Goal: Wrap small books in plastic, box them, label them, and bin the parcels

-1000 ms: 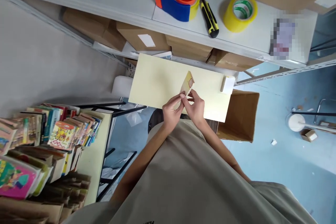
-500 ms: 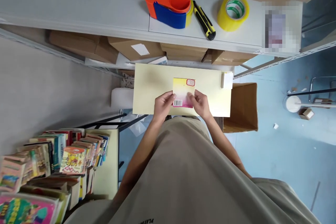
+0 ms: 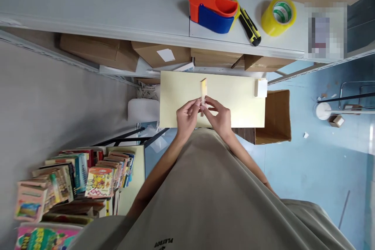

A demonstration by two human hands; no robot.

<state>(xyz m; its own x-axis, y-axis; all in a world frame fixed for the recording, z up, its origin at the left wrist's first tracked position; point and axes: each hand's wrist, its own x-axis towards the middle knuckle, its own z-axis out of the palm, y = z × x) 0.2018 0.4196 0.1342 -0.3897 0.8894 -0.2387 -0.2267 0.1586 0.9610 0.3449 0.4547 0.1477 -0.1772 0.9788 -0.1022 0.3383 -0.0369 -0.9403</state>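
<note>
Small book (image 3: pixel 203 89) stands edge-on above the pale yellow bench (image 3: pixel 234 101), pinched at its lower end. Left hand (image 3: pixel 187 116) has a closed grip on it; right hand (image 3: pixel 219 116) likewise. Tape dispenser (image 3: pixel 215 12) sits on the shelf (image 3: pixel 117 4) beyond.

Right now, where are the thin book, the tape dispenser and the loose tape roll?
thin book (image 3: pixel 203 88): head view, upper edge.
tape dispenser (image 3: pixel 215 18): head view, blue body.
loose tape roll (image 3: pixel 278 15): head view, yellow rim.

Grey shelving (image 3: pixel 117 4), seemingly blue floor (image 3: pixel 316 164)
</note>
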